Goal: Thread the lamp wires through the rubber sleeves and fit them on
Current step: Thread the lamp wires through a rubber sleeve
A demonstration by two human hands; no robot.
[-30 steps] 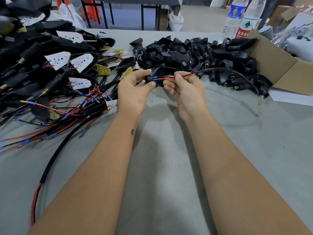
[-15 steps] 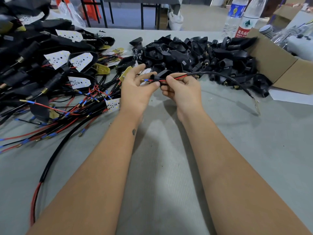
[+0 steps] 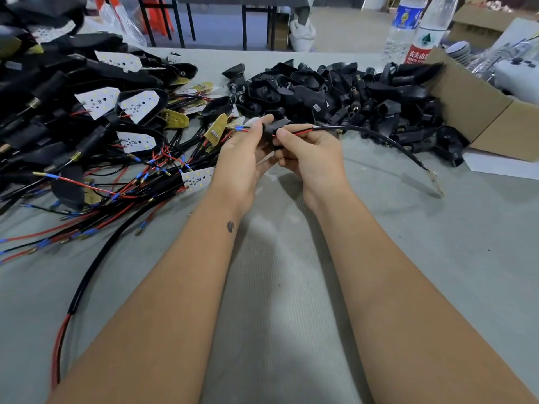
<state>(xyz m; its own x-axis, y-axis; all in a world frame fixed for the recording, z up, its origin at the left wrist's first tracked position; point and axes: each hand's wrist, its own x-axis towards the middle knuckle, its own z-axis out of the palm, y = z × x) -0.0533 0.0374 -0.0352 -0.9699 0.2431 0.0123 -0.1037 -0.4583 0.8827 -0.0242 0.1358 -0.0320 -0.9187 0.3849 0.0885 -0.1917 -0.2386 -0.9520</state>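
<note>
- Rubber sleeve (image 3: 272, 128): held at table centre, 12 o'clock of both wrists; red/black wire (image 3: 294, 132) passes through it, and the blue-tipped ends now protrude further at 9 o'clock than before.
- Left hand (image 3: 243, 158): fingers curled, gripping sleeve.
- Right hand (image 3: 313, 157): pinching wire at 3 o'clock of sleeve.
- Black cable (image 3: 379, 138): trails toward 4 o'clock.
- Sleeve pile (image 3: 335, 91): 1 o'clock.

On the table (image 3: 291, 287), the left hand (image 3: 242, 161) and right hand (image 3: 315, 158) meet at the middle, with the rubber sleeve (image 3: 274, 128) between them and the lamp wire (image 3: 373, 135) trailing off to the right. A heap of wired lamp boards (image 3: 96, 135) lies to the left, a pile of sleeves (image 3: 335, 94) behind the hands. Right of that pile sits a cardboard box (image 3: 478, 112), with two bottles (image 3: 414, 27) behind it.
</note>
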